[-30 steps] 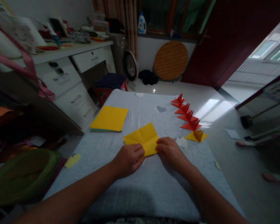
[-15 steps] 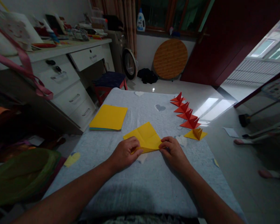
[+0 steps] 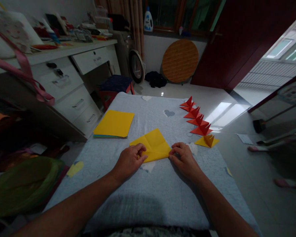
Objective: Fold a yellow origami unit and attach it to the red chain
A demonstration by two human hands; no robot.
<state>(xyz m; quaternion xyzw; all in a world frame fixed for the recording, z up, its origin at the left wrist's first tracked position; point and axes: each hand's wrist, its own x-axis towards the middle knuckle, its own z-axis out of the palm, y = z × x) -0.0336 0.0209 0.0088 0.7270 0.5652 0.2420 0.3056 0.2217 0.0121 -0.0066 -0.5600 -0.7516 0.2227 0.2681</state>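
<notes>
A yellow sheet of origami paper (image 3: pixel 155 144) lies on the cloth-covered table with its near edge folded over and creases across its middle. At its left corner, my left hand (image 3: pixel 132 158) pinches the paper between thumb and fingers. My right hand (image 3: pixel 183 158) holds the opposite corner with closed fingertips. A stack of square paper (image 3: pixel 114 123), yellow on top, sits to the left beyond my left hand. Past my right hand stand a folded yellow paper piece (image 3: pixel 207 141) and a row of several red folded pieces (image 3: pixel 197 121) with upright points.
The table (image 3: pixel 128 204) wears a pale blue cloth with heart patterns. A stool (image 3: pixel 115 85) is at its far left corner, beside a white desk (image 3: pixel 71 82). A green-lined bin (image 3: pixel 22 187) stands at the left, and a round wooden board (image 3: pixel 180 61) leans on the far wall.
The near fold of the yellow sheet now lies flatter. My left hand has slid slightly left along it, while my right hand stays at its corner.
</notes>
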